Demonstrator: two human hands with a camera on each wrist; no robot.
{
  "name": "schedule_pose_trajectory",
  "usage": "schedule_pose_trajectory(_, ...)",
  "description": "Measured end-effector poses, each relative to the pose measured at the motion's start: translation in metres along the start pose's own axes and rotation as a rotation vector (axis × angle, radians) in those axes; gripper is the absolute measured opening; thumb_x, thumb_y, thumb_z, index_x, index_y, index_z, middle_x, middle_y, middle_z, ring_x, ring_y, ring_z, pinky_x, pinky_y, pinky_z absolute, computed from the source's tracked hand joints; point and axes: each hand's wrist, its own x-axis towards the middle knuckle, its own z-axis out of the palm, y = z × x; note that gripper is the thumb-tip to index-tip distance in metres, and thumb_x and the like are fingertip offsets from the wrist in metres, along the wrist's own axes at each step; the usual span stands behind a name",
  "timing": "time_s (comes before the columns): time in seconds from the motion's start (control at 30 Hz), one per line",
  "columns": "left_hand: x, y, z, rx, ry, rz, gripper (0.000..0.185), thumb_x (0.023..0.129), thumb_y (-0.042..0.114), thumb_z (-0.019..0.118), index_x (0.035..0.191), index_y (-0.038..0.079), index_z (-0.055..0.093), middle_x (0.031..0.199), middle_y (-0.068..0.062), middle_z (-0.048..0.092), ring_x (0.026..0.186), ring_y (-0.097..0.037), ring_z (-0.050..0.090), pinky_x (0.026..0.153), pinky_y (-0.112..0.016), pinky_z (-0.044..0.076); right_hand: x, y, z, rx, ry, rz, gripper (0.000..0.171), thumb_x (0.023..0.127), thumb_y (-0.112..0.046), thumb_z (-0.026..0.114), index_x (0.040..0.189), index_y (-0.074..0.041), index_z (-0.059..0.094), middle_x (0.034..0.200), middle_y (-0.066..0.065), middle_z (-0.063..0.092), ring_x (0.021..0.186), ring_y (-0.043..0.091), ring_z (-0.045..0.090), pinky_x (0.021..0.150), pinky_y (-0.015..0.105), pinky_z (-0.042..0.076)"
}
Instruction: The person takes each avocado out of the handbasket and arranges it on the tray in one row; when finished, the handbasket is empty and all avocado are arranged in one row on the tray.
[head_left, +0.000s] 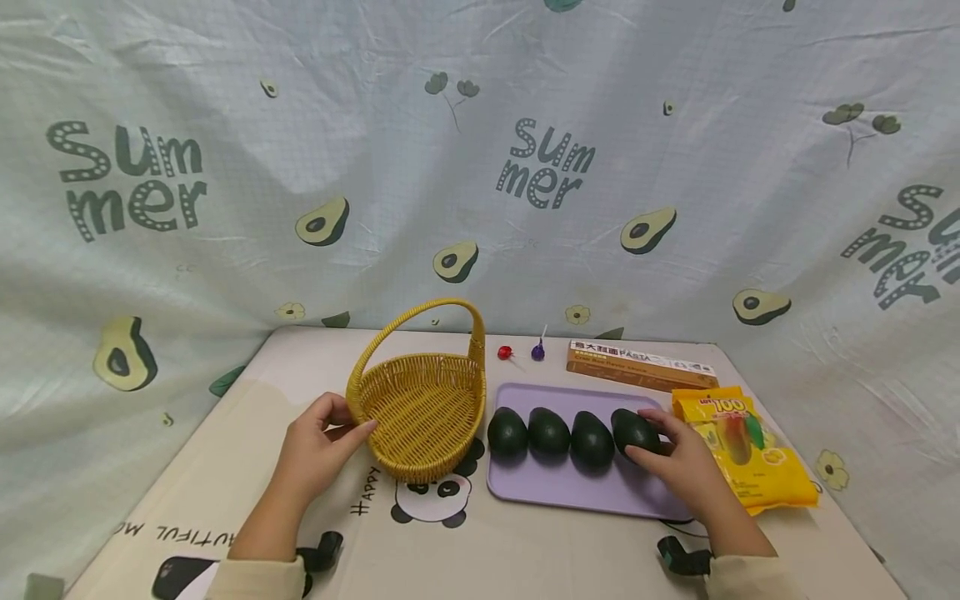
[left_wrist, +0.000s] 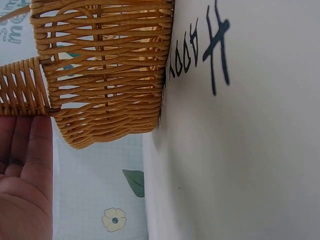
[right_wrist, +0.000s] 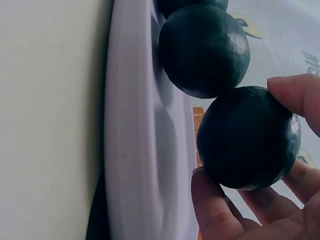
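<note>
My right hand [head_left: 686, 462] grips the rightmost dark green avocado [head_left: 633, 431] between thumb and fingers. In the right wrist view that avocado [right_wrist: 248, 137] appears raised off the tray, beside another avocado [right_wrist: 204, 50]. More avocados [head_left: 549, 433] lie in a row on the lilac tray [head_left: 525, 492]. Left of the tray stands a yellow woven basket [head_left: 423, 417] with a tall arched handle. My left hand [head_left: 318, 446] holds its left side where the handle meets the rim. The left wrist view shows those fingers [left_wrist: 37, 145] against the wicker [left_wrist: 110, 75].
A red lollipop [head_left: 505, 352] and a purple lollipop [head_left: 537, 352] lie behind the tray. A pasta box [head_left: 637, 367] lies at the back right, and a yellow candy bag [head_left: 750, 454] is right of the tray. A printed cloth [head_left: 480, 225] hangs behind the table.
</note>
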Motion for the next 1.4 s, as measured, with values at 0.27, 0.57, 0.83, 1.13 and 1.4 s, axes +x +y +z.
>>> schedule_pose_trajectory(0.27, -0.001, 0.000, 0.001, -0.005, 0.002, 0.006, 0.030, 0.090, 0.027, 0.082, 0.104, 0.010, 0.061, 0.102, -0.004, 0.069, 0.097, -0.009, 0.064, 0.085, -0.012, 0.055, 0.001, 0.005, 0.001, -0.030, -0.017, 0.020, 0.077, 0.087, -0.041, 0.082, 0.150, -0.013, 0.049, 0.150, 0.024, 0.051, 0.128, 0.046, 0.055, 0.107, 0.062, 0.046)
schedule_pose_trajectory(0.57, -0.001, 0.002, -0.001, 0.007, -0.001, -0.007, 0.031, 0.090, 0.028, 0.081, 0.105, 0.010, 0.061, 0.103, -0.004, 0.068, 0.098, -0.009, 0.063, 0.086, -0.014, 0.055, 0.005, 0.011, 0.005, -0.046, -0.031, 0.048, 0.078, 0.087, -0.041, 0.082, 0.152, -0.015, 0.047, 0.152, 0.025, 0.048, 0.131, 0.047, 0.051, 0.107, 0.065, 0.045)
schedule_pose_trajectory(0.83, 0.000, 0.003, -0.001, 0.001, 0.000, -0.010, 0.031, 0.090, 0.028, 0.081, 0.106, 0.010, 0.061, 0.104, -0.005, 0.069, 0.098, -0.008, 0.063, 0.087, -0.014, 0.055, 0.002, 0.009, 0.008, -0.074, -0.030, 0.069, 0.078, 0.084, -0.038, 0.084, 0.150, -0.016, 0.049, 0.150, 0.023, 0.049, 0.128, 0.045, 0.052, 0.108, 0.065, 0.045)
schedule_pose_trajectory(1.13, -0.001, 0.003, -0.001, -0.001, 0.005, -0.002, 0.030, 0.090, 0.026, 0.082, 0.105, 0.009, 0.061, 0.103, -0.005, 0.069, 0.097, -0.007, 0.063, 0.085, -0.011, 0.054, 0.002, 0.010, 0.009, -0.084, -0.036, 0.075, 0.081, 0.083, -0.041, 0.085, 0.151, -0.020, 0.048, 0.152, 0.022, 0.048, 0.131, 0.047, 0.050, 0.107, 0.068, 0.044)
schedule_pose_trajectory(1.4, 0.000, 0.003, -0.001, 0.007, -0.002, -0.007, 0.030, 0.091, 0.027, 0.081, 0.106, 0.010, 0.061, 0.103, -0.004, 0.068, 0.098, -0.009, 0.064, 0.087, -0.014, 0.055, 0.002, 0.010, 0.008, -0.081, -0.038, 0.078, 0.082, 0.084, -0.047, 0.083, 0.152, -0.022, 0.047, 0.154, 0.021, 0.046, 0.133, 0.049, 0.048, 0.107, 0.068, 0.043)
